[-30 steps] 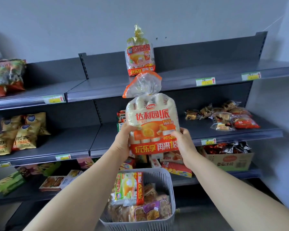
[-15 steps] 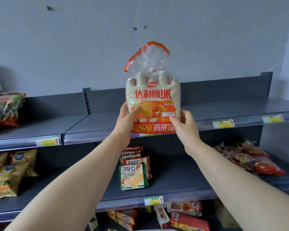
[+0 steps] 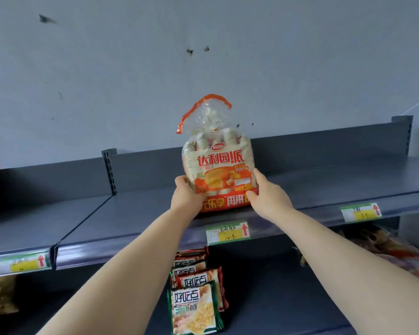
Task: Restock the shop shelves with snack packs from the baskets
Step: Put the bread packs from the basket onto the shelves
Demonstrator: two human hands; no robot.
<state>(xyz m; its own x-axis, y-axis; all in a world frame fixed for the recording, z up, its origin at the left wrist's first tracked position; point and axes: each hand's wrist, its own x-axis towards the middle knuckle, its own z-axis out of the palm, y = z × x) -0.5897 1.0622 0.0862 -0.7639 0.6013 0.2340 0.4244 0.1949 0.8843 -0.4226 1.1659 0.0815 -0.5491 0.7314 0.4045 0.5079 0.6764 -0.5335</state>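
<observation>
Now: one snack pack point(image 3: 219, 170), two hands on it. Pack upright on top shelf point(image 3: 324, 187), long axis vertical, tied neck up, printed face toward camera, base near front edge. Left hand point(image 3: 185, 194) curls round lower left side; right hand point(image 3: 267, 192) grips lower right side. Three price tags point(image 3: 228, 232) fully visible on shelf lip. Below, at least four cracker packs point(image 3: 194, 308) overlapping in row.
</observation>
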